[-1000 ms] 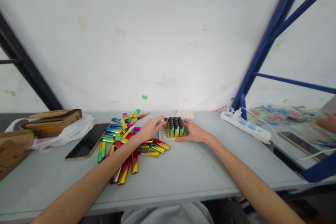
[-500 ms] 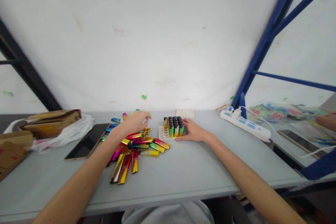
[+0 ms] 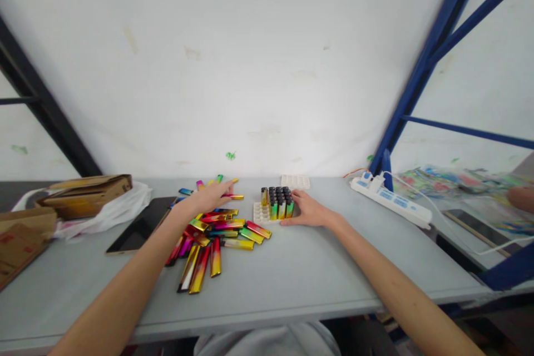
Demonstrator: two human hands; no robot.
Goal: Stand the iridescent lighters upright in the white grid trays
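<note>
A pile of shiny, many-coloured lighters lies loose on the table. My left hand is over the back of that pile, palm down with fingers stretched out, its fingertips close to yellow lighters. Nothing shows in its grasp, though its underside is hidden. Beside the pile stands a white tray with holes. Upright lighters with black tops fill its right part, and a single gold one stands at the back left. My right hand clasps the tray's right side, thumb in front and fingers behind.
Another white tray lies by the wall. On the left are a dark tablet, a white plastic bag and cardboard boxes. A power strip and blue frame stand right. Another person's hand appears far right.
My left hand has lowered and shifted slightly left onto the back of the lighter pile, its fingers reaching forward. My right hand stays at the tray.
</note>
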